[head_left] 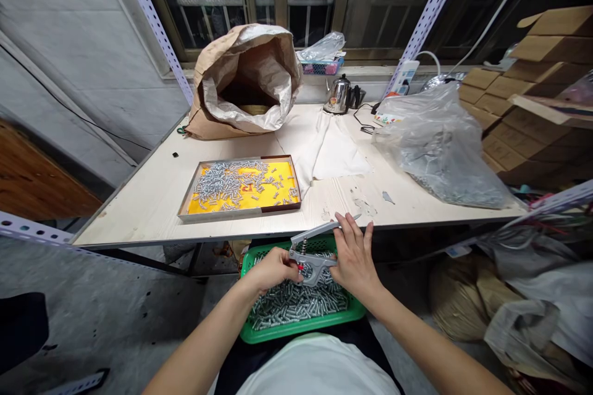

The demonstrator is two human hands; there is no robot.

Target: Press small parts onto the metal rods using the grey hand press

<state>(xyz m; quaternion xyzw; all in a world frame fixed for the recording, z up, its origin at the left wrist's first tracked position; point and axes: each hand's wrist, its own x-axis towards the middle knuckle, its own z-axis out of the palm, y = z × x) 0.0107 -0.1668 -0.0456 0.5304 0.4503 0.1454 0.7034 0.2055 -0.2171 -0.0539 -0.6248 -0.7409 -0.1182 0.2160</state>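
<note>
Over a green plastic basket (pixel 259 336), my right hand (pixel 356 258) holds a grey spring-loaded plier-like tool (pixel 317 268), fingers over its upper handle and thumb at the lower part. The handles are spread apart. My left hand (pixel 273 270) is closed in a pinch at the tool's head, beside a small red part. What lies between its fingertips is hidden. Many small silvery spring-like metal pieces (pixel 301 305) fill the basket, which rests on my lap. On the table, a shallow tray (pixel 238 215) with a yellow bottom carries more small silvery pieces.
An open brown paper sack (pixel 204 114) stands at the table's back left. A steel kettle (pixel 338 95) and white cloth (pixel 338 151) are behind the tray. A clear plastic bag (pixel 440 142) sits at right, near stacked cardboard boxes (pixel 532 105). The table edge (pixel 152 241) runs beyond my hands.
</note>
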